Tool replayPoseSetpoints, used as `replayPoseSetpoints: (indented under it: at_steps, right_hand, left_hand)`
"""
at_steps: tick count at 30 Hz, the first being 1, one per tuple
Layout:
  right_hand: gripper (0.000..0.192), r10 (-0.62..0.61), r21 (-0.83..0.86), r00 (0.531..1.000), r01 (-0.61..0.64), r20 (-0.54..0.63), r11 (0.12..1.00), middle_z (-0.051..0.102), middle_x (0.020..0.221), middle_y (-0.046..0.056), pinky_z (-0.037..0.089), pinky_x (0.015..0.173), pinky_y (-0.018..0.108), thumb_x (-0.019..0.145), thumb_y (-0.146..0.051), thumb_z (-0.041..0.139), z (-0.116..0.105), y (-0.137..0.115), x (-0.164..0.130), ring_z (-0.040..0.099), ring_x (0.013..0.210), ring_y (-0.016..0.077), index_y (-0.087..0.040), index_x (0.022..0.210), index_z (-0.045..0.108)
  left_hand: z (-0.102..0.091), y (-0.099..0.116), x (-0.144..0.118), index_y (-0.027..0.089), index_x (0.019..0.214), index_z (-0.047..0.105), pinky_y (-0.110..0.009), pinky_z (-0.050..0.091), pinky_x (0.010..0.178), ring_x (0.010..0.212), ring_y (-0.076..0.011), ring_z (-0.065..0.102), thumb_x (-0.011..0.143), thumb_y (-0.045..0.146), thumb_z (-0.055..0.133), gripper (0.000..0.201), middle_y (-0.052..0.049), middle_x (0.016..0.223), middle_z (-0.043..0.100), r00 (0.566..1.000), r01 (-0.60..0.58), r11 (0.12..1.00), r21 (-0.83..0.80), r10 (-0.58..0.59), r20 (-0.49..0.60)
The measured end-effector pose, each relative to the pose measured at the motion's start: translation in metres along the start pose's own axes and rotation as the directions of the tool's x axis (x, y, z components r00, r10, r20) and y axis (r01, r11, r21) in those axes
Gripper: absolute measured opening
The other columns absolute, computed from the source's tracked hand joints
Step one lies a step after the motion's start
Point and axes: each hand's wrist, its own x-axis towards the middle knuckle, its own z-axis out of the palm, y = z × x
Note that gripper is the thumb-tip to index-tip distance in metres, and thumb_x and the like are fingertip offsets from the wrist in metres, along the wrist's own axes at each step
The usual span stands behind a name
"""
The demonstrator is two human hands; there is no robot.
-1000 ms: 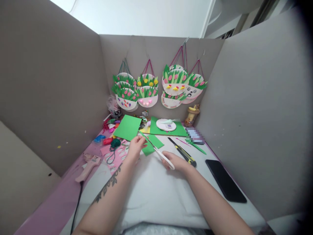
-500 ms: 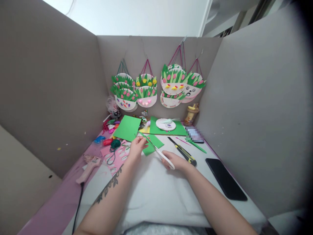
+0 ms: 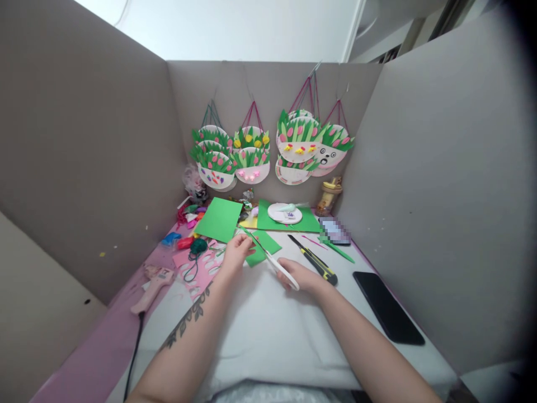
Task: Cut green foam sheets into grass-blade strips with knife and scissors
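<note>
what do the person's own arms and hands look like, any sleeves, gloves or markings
Both arms are bare to the bottom of the picture: no sleeves, gloves, watch or bracelets show. The left forearm carries a dark tattoo, a leafy vine pattern running along it toward the wrist. The right forearm has no markings. No rings can be made out on the left hand or the right hand.

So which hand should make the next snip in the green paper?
Probably the right hand: it holds the scissors, blades at the green paper. The left hand pinches that paper.
</note>
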Motion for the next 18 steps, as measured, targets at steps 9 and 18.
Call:
replayPoseSetpoints:
  at_steps: [9, 18]
  right_hand:
    - [0.012, 0.000, 0.049, 1.000, 0.001, -0.019, 0.999, 0.050, 0.057, -0.007, 0.032, 0.044, 0.018, 0.068, -0.019, 0.053, 0.001, 0.000, 0.002, 0.044, 0.046, 0.0071, -0.020, 0.074, 0.042]
    - [0.012, -0.023, 0.076, 1.000, 0.023, 0.003, 0.997, 0.051, 0.056, -0.007, 0.032, 0.042, 0.018, 0.070, -0.020, 0.053, 0.001, 0.009, 0.006, 0.044, 0.045, 0.0074, -0.020, 0.076, 0.043]
  left_hand:
    - [0.001, 0.003, -0.001, 0.017, 0.067, 0.053, -0.025, 0.047, 0.067, 0.077, -0.0143, 0.059, 0.065, 0.039, 0.066, 0.025, -0.003, 0.077, 0.062, 1.000, 0.001, 1.000, -0.020, -0.001, 0.002]
    - [0.002, 0.002, -0.002, 0.017, 0.067, 0.053, -0.028, 0.049, 0.069, 0.077, -0.0161, 0.060, 0.062, 0.038, 0.068, 0.026, -0.002, 0.075, 0.061, 1.000, 0.009, 1.000, 0.005, -0.009, 0.017]
